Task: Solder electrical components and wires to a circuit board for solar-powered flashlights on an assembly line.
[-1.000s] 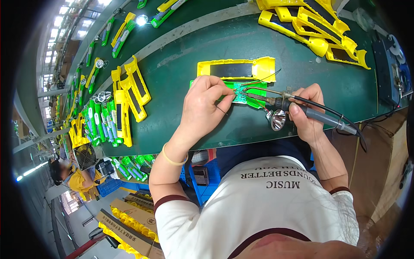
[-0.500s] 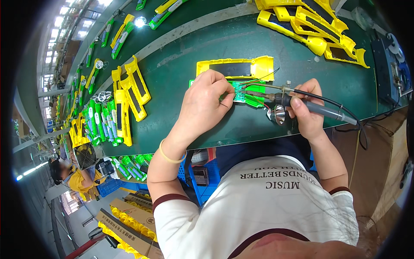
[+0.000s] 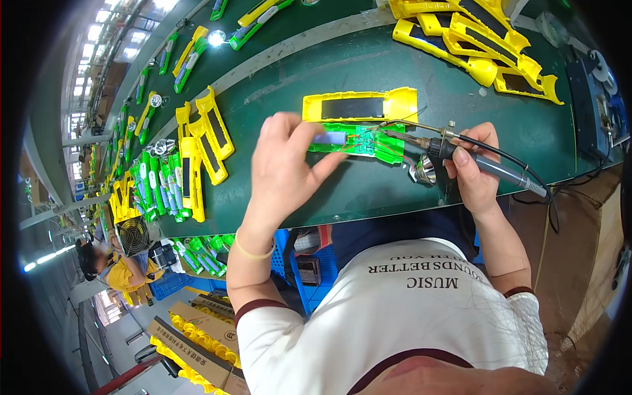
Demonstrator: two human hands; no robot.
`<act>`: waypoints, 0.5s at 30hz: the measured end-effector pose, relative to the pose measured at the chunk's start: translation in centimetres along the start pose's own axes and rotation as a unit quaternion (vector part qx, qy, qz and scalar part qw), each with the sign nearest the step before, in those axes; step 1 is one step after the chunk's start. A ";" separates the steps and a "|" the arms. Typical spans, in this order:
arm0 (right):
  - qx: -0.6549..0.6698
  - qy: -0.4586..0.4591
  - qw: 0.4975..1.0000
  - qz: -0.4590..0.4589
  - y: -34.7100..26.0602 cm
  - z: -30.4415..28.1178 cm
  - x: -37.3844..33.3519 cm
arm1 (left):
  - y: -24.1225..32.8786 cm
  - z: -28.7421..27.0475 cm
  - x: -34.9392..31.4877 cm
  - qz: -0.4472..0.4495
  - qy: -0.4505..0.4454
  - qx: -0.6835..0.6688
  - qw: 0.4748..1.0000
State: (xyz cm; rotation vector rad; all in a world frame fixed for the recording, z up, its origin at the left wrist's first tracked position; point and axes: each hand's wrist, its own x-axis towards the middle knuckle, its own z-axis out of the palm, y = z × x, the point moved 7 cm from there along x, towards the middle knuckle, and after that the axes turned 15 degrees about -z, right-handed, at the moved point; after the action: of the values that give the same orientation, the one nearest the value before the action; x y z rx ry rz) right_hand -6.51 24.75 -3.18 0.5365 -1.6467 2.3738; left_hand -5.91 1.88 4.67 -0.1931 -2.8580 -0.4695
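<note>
A green flashlight housing (image 3: 388, 150) lies on the bench, with a small circuit board (image 3: 363, 141), thin red wires and a pale blue battery (image 3: 330, 138) in it. My left hand (image 3: 282, 172) is over its left end, thumb and forefinger apart, hiding that end; I cannot tell whether it touches. My right hand (image 3: 475, 172) holds a soldering iron (image 3: 490, 166) with a thin metal tube and black cable alongside. The iron's tip is over the housing's right end. Below the tip sits a silver reflector (image 3: 426, 170). A yellow casing half (image 3: 401, 105) lies just behind the housing.
Yellow casings (image 3: 490, 46) are heaped at the far right, near a dark box (image 3: 584, 92). More yellow casings (image 3: 214, 125) and several green housings (image 3: 155, 187) gather at the left. A lit lamp head (image 3: 216, 39) shines at the far left. Another person (image 3: 128, 270) works farther off.
My left hand has moved left off the circuit board, its thumb and forefinger now spread, uncovering the battery. The soldering iron has drawn back slightly to the right.
</note>
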 end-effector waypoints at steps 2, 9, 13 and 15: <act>-0.017 0.008 1.000 0.000 0.0 -0.1 0.0 | -1.0 0.7 -1.2 -0.085 -0.076 0.066 0.991; 0.015 0.018 1.000 -0.009 -0.5 0.1 -0.5 | -1.2 2.0 -1.2 -0.053 -0.103 -0.275 0.954; -0.017 0.016 1.000 0.003 -0.2 -0.1 -0.6 | 0.0 2.4 -0.5 0.075 -0.010 -0.183 0.980; -0.038 0.003 0.999 0.003 -0.2 -0.2 -0.6 | 0.2 2.8 -0.6 0.092 -0.004 -0.173 0.981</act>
State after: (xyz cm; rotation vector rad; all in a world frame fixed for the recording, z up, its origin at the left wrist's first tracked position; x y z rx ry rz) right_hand -5.96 24.98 -3.30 0.5111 -1.7308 2.3028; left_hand -5.90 2.95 2.03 -0.5164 -2.7098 -0.9233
